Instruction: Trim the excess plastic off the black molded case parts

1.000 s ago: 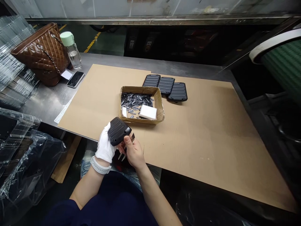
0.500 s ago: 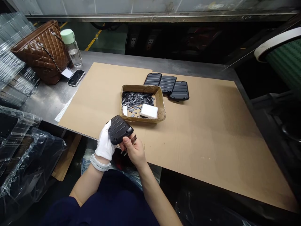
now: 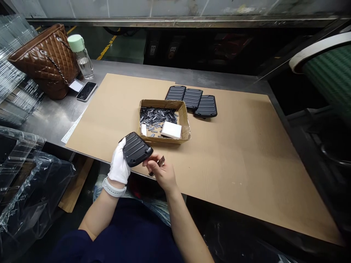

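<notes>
A black ribbed plastic cover [image 3: 137,149] is tilted in front of me, its ridged face up. My left hand [image 3: 120,166], in a white glove, is closed around its left edge. Close to the cover's lower right corner is my bare right hand [image 3: 161,173], fingers pinched on a slim metal tool [image 3: 162,161] that looks like tweezers; most of it is hidden in the hand. Just beyond the cover stands an open cardboard box [image 3: 187,126]. It holds many small black strips [image 3: 157,116] and a white block [image 3: 171,130].
Three similar black covers [image 3: 205,106] lie overlapping behind the box on the cardboard sheet [image 3: 233,160]. A brown quilted bag [image 3: 45,62], a bottle [image 3: 85,64] and a phone [image 3: 86,91] are at the back left. Clear plastic wrapping [image 3: 35,190] hangs at the left.
My right hand has moved slightly right, away from the cover's corner, and the tool has turned in it. The left hand still holds the cover. The whole view has shifted slightly.
</notes>
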Tool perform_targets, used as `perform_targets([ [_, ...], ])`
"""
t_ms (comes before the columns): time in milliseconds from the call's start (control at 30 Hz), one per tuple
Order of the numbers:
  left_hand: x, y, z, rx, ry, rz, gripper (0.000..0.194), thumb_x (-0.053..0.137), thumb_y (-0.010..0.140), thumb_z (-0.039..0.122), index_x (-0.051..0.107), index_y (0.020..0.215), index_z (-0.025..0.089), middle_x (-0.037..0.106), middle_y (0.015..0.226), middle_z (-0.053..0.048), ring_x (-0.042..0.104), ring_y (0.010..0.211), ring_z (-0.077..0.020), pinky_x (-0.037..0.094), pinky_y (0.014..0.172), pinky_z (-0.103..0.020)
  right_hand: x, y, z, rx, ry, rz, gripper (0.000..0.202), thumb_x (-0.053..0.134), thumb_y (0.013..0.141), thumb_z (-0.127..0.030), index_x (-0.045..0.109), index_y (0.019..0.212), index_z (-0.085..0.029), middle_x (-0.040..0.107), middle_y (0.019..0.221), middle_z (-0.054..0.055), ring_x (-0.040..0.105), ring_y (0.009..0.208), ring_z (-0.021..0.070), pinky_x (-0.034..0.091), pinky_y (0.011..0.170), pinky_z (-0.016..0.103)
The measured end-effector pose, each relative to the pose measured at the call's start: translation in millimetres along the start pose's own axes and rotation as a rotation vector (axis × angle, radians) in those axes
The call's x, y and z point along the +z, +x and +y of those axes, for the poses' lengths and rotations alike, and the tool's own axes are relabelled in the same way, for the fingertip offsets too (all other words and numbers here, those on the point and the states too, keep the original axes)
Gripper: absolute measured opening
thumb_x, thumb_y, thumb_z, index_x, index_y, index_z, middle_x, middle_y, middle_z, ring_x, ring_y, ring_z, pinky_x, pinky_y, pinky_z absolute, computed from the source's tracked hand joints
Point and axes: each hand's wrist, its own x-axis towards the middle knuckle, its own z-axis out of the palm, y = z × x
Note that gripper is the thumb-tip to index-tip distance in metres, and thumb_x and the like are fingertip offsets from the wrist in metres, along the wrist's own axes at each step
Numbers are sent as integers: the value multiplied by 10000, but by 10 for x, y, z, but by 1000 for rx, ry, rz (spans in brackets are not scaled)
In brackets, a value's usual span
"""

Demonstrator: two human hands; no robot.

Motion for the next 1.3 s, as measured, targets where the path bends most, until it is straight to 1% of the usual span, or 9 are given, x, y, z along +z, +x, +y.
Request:
perform_targets([
  [400,115,-56,103,-32,54,-76,165,576,840,253,669,741,159,642,625,-1,652,685,-155,541,709,-267,-61,22,-83,55,23,-173,484,597,752,-660,521,649,-193,491,497,-23,452,475,112,381,477,264],
  [633,55,5,19,179,119,-123,96,634,780,169,709,841,173,721,850,-6,667,869,-148,494,878,-234,40,-7,-41,48,5,-28,505,579,726,-699,506,672,-203,431,454,-55,418,426,102,361,429,248],
  [800,27,63,-171,93,-21,-104,244,511,886,300,667,1006,157,713,981,-42,668,950,-166,498,921,-294,-3,-6,-121,-73,-180,24,410,505,843,-583,481,675,-210,444,531,-36,388,461,100,328,441,241],
  [867,-72,80,-229,134,32,-78,311,544,875,349,607,1134,188,665,1136,-62,622,1086,-183,466,979,-307,-122,13,-279,-195,-390,-50,340,490,884,-457,466,649,-214,448,571,-22,389,510,110,324,484,249],
  [967,-291,104,-161,393,307,-42,624,725,741,336,464,1304,277,494,1379,-67,440,1314,-194,335,1102,-323,-319,45,-592,-290,-610,-285,287,507,870,-310,432,609,-216,450,590,-22,375,533,113,299,504,247],
  [1033,-398,107,-22,562,591,-242,755,812,632,322,479,1308,278,440,1429,-80,327,1388,-240,238,1153,-377,-396,66,-769,-279,-664,-433,292,507,860,-261,418,586,-214,437,572,-31,367,519,107,279,493,241],
  [1100,-427,87,115,582,821,-572,608,831,600,322,611,1160,241,570,1283,-94,457,1282,-282,292,1120,-417,-411,84,-866,-250,-660,-531,302,500,865,-250,433,574,-208,436,561,-36,370,507,102,276,485,236],
  [1200,-367,35,161,501,831,-786,204,719,747,325,673,911,212,666,897,-60,634,868,-216,486,873,-369,-374,88,-835,-217,-557,-389,320,504,893,-335,529,602,-203,502,591,-17,430,540,114,324,510,238],
  [1300,-328,11,3,690,665,-645,52,666,796,279,662,803,228,633,765,-33,612,749,-184,495,754,-336,-338,48,-661,-179,-314,45,355,485,902,-487,651,763,-205,581,694,26,503,623,146,370,529,254],
])
